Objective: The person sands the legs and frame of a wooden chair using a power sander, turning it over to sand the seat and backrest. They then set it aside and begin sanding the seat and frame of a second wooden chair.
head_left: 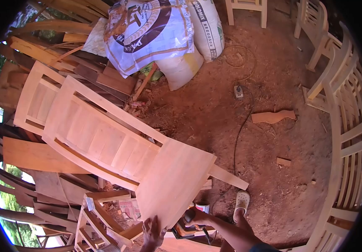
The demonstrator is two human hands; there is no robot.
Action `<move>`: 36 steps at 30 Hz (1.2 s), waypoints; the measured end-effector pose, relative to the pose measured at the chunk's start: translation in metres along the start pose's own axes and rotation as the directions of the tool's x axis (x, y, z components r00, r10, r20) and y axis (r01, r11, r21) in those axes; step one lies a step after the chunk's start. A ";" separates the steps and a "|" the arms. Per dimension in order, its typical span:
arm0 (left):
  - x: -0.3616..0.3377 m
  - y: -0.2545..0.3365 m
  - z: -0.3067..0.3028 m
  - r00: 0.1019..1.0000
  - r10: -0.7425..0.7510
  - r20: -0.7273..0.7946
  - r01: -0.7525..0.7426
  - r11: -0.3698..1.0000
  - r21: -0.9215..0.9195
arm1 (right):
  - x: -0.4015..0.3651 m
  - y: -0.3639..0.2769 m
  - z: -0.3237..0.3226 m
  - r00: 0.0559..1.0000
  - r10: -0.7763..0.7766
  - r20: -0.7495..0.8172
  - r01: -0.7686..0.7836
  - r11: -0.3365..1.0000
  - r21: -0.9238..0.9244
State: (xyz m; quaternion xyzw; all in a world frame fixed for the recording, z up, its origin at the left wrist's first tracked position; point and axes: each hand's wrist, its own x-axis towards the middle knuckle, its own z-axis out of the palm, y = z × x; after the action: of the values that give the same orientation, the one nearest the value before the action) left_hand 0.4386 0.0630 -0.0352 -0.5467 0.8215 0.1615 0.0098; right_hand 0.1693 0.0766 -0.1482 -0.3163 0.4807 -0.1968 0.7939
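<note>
A pale wooden chair (177,176) with a tall slatted back lies tilted across the middle left, its broad seat toward me. My left hand (152,233) rests with fingers spread on the seat's near edge. Just right of that edge, my right hand (198,217) is wrapped round the dark handle of an orange and black power tool (182,230). The tool is low beside the seat, and its underside is hidden. I cannot make out whether it touches the chair.
Wooden boards (42,155) and a small frame (105,224) crowd the left. Printed sacks (151,35) stand at the top. A cord (236,143) runs over the dirt floor to a socket block (238,92). Slatted wooden furniture (336,126) lines the right; a shod foot (242,203) is near.
</note>
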 end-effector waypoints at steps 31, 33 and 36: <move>0.010 0.003 -0.013 0.985 0.174 -0.018 -0.175 0.984 -0.044 | 0.005 -0.011 -0.001 0.995 0.056 -0.079 -0.057 0.998 -0.011; 0.006 -0.007 -0.011 0.984 0.180 -0.001 -0.180 0.984 -0.017 | 0.000 -0.009 0.004 0.996 0.005 -0.091 -0.008 1.000 -0.029; 0.003 -0.012 0.001 0.995 0.080 0.053 -0.076 0.994 -0.076 | -0.011 0.013 0.012 0.984 -0.126 -0.130 0.129 0.991 0.017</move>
State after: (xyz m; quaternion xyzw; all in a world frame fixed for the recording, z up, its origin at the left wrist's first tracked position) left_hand 0.4479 0.0567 -0.0394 -0.5094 0.8352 0.2070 0.0061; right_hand 0.1751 0.0966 -0.1457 -0.3231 0.5070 -0.2732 0.7510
